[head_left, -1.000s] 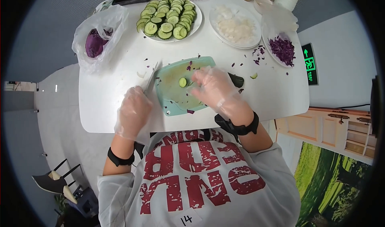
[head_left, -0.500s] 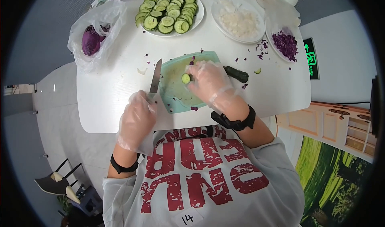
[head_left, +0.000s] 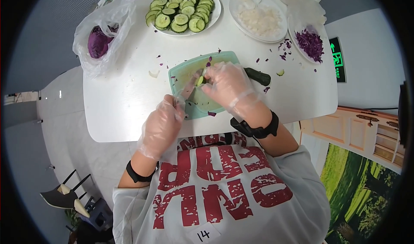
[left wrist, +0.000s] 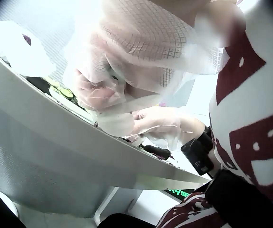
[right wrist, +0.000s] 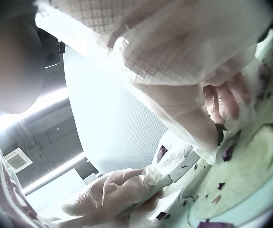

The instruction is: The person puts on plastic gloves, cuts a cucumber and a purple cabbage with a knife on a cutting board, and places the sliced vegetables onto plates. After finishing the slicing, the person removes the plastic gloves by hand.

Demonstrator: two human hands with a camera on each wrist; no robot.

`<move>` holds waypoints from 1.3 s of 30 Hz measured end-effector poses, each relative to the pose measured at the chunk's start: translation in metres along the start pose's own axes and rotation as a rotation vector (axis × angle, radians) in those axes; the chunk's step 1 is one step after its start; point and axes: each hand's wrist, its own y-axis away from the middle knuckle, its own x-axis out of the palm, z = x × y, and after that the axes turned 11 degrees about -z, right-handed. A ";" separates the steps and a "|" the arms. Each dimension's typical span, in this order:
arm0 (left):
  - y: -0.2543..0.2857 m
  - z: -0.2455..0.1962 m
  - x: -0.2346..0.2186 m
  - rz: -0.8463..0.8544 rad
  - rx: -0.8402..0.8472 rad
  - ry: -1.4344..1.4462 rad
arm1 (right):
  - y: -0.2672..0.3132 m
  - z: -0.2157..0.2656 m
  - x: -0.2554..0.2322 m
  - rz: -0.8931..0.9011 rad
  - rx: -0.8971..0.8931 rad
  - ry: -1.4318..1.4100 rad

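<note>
In a clear plastic glove, the left hand (head_left: 161, 125) grips the handle of a knife (head_left: 189, 88), whose blade lies over the green cutting board (head_left: 200, 110). Beside the blade tip is a small cucumber piece (head_left: 200, 81). The gloved right hand (head_left: 228, 83) has its fingers curled at that piece, pinching it against the board; the fingers hide part of it. In the right wrist view the knife blade (right wrist: 184, 167) points toward the right hand's fingers (right wrist: 227, 102). A dark green cucumber length (head_left: 258, 76) lies right of the board.
A plate of cucumber slices (head_left: 214, 22) stands at the back, a plate of white slices (head_left: 276, 36) to its right. Shredded purple cabbage (head_left: 309, 45) sits on another plate at the far right. At the left, a plastic bag (head_left: 116, 50) holds purple cabbage (head_left: 99, 43).
The left hand has brought the knife from the board's left side onto it, up to the cucumber piece. The right hand, first spread above the board, has closed in on the piece.
</note>
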 end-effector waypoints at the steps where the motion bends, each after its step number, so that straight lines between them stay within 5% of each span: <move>1: 0.000 0.001 0.002 0.000 0.002 -0.009 | 0.000 0.000 0.000 0.001 0.002 -0.001; 9: 0.001 -0.004 0.000 -0.005 0.063 0.051 | -0.001 0.004 -0.005 0.033 0.044 -0.049; 15: -0.002 -0.008 -0.009 0.114 -0.072 -0.015 | 0.000 0.003 -0.003 -0.033 0.000 -0.069; 34: -0.001 0.014 -0.012 -0.019 -0.212 0.176 | 0.000 -0.005 -0.004 0.034 0.033 -0.091; 39: 0.001 0.010 -0.009 0.032 -0.268 0.172 | -0.006 0.002 -0.013 0.081 -0.125 0.086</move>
